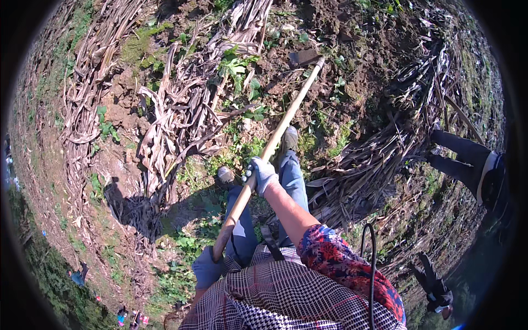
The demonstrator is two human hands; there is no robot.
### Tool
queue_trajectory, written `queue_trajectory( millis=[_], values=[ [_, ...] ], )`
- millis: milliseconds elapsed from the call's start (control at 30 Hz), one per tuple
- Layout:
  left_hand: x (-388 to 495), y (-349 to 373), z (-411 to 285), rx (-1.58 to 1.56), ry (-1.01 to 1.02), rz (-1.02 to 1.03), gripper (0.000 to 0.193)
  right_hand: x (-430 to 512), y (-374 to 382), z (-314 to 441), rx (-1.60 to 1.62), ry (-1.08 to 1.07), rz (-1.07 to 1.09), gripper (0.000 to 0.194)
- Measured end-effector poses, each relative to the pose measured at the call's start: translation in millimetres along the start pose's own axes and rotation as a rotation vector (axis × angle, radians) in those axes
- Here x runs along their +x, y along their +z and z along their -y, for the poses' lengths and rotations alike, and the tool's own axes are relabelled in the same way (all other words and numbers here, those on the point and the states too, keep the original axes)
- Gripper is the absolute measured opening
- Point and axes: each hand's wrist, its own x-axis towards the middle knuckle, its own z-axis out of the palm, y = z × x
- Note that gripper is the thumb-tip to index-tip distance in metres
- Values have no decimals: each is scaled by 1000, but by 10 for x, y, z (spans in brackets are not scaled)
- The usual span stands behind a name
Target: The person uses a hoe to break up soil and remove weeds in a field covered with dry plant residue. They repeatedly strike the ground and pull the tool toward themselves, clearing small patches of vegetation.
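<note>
A hoe with a long pale wooden handle (284, 123) slants across the view in front of me. Its metal blade (304, 57) rests against loose brown soil at the top. Partway along the handle, my gloved right hand (260, 175) is wrapped around the wood. My left hand (207, 267), also in a grey work glove, grips the handle's lower end close to my body. Below the shaft are my jeans and shoes, one shoe (290, 139) set ahead of the other. Small green plants (234, 66) grow left of the blade.
Dry corn stalks and leaves (159, 132) lie in rows on the left. Another heap of stalks (367, 169) is on the right. Beyond it stands a person in dark trousers (462, 154); another person (438, 288) is lower right. Several small figures are far off at lower left.
</note>
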Motion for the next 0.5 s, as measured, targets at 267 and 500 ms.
queue_trajectory(
  millis=[267, 500],
  values=[
    [-260, 235, 552, 47, 74, 40, 29, -614, -101, -226, 79, 31, 105, 11],
    [886, 227, 139, 36, 617, -247, 41, -1443, 18, 896, 180, -519, 161, 19]
  ],
)
